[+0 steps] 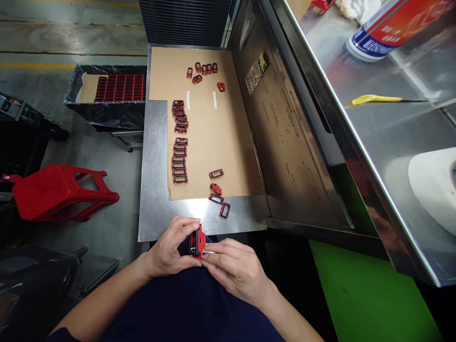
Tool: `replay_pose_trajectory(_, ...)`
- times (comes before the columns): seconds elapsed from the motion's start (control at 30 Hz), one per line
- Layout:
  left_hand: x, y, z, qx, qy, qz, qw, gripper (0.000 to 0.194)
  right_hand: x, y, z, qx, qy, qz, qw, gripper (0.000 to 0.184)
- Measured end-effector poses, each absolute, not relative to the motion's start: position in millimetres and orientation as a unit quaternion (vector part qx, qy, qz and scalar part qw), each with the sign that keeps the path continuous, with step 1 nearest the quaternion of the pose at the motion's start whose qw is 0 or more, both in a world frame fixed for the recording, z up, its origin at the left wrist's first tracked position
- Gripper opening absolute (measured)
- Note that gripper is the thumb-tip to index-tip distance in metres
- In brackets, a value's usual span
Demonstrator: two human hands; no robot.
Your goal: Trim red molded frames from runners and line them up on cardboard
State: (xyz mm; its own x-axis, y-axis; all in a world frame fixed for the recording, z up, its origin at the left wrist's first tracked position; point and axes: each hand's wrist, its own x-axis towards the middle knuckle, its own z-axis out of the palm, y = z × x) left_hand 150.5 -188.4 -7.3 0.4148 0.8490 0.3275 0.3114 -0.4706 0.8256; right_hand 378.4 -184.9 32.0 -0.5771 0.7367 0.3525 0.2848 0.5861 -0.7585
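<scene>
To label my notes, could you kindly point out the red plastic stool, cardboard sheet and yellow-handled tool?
Red plastic stool [62, 192], head view, on its side panel.
Cardboard sheet [217, 142], head view, on a bare middle part.
Yellow-handled tool [374, 99], head view, on the handle.

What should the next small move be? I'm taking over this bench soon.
I'd probably push the metal pin a little further in with the right hand, while the left hand grips the red part. The pin's shank sticks out beside the part, so it looks not fully seated, though the fit itself is hidden.
</scene>
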Motion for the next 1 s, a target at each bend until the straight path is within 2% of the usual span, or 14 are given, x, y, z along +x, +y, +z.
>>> replay_pose_trajectory(0.37,151.3,-187.3,-7.4,0.757,0.386,0.391,0.354,0.081,378.3,-183.8,33.0,-0.301,-0.831,0.319,0.342,0.011)
replay_pose_trajectory(0.5,149.4,-193.0,-15.5,0.723,0.412,0.401,0.383,0.078,381.5,-186.5,28.2,-0.385,-0.766,0.34,0.386,0.007)
replay_pose_trajectory(0.57,148.5,-197.1,-23.1,0.673,0.431,0.424,0.426,0.076,386.3,-189.1,18.6,-0.468,-0.694,0.371,0.402,0.005)
replay_pose_trajectory(0.67,147.6,-201.4,-33.0,0.567,0.426,0.487,0.51,0.075,396.6,-192.0,-0.3,-0.555,-0.552,0.456,0.424,0.017)
replay_pose_trajectory(0.73,146.9,-202.1,-36.1,0.503,0.411,0.52,0.555,0.076,403.8,-191.8,-9.1,-0.557,-0.48,0.534,0.417,0.025)
replay_pose_trajectory(0.8,146.2,-201.3,-36.6,0.458,0.403,0.537,0.583,0.078,410.7,-189.4,-10.9,-0.526,-0.484,0.61,0.342,0.026)
replay_pose_trajectory(0.87,145.7,-199.8,-35.9,0.431,0.399,0.546,0.597,0.078,417.6,-185.2,-6.8,-0.486,-0.549,0.648,0.206,0.017)
replay_pose_trajectory(0.93,145.9,-198.1,-35.5,0.421,0.395,0.549,0.605,0.078,424.8,-180.2,-0.7,-0.477,-0.623,0.614,0.084,0.009)
replay_pose_trajectory(1.0,146.8,-196.4,-35.6,0.423,0.389,0.551,0.605,0.078,431.7,-175.7,3.3,-0.511,-0.674,0.532,0.026,0.012)
